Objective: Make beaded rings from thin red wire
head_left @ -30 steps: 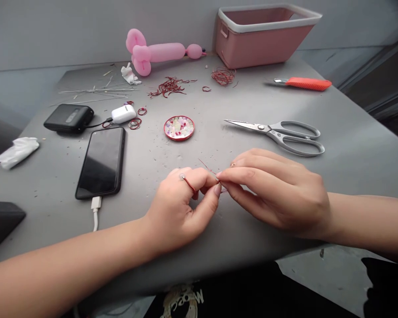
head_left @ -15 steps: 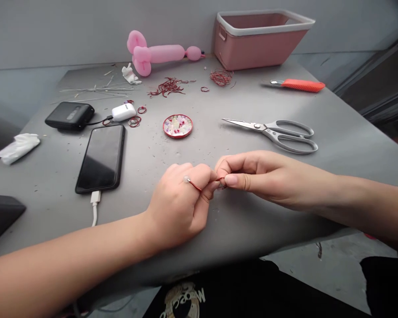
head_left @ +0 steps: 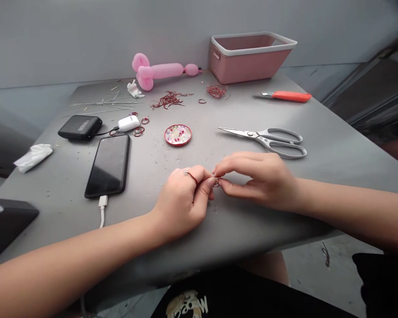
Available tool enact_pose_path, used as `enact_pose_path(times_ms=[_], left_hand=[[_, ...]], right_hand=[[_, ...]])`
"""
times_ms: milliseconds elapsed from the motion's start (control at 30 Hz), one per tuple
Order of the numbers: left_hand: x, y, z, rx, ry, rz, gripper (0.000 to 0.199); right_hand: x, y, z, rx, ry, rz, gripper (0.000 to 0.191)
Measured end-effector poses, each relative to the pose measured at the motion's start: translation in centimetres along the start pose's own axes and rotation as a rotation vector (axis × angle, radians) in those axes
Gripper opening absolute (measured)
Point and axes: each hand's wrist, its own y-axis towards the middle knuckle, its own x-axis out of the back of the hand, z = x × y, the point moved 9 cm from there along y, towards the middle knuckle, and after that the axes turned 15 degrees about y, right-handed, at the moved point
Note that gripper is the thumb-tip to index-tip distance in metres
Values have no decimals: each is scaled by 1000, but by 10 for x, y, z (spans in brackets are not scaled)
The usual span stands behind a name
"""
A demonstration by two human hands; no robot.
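Our left hand point(head_left: 182, 198): pinches 1 small wire piece point(head_left: 216, 180) at the fingertips
Our right hand point(head_left: 262, 181): pinches its other side
Wire piece: between our 2 hands, above the counter point(head_left: 146, 176)

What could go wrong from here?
The thin red wire at the fingertips of the left hand and right hand may slip. The scissors lie just beyond the right hand, so a forward reach could bump them. The shallow dish of loose beads could spill if nudged.
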Motion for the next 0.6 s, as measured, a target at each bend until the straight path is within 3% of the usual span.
enact_pose_path(times_ms=[67, 167, 267, 367, 433, 600], left_hand=[[-3, 1, 2, 11, 15, 25, 21], [-7, 2, 8, 76, 32, 69, 24], [-7, 2, 12, 123, 20, 81, 24], [-6, 2, 9, 99, 44, 68, 22], [-5, 2, 8, 87, 50, 66, 20], [-8, 0, 13, 130, 11, 101, 16]], right_hand=[[-3, -2, 7, 130, -150, 25, 8], [-11, 0, 6, 204, -299, 84, 17], [-16, 4, 6, 256, -311, 104, 20], [-10, 6, 9, 272, -198, 32, 19], [-4, 8, 4, 190, -65, -12, 20], [2, 10, -28, -223, 202, 19, 29]])
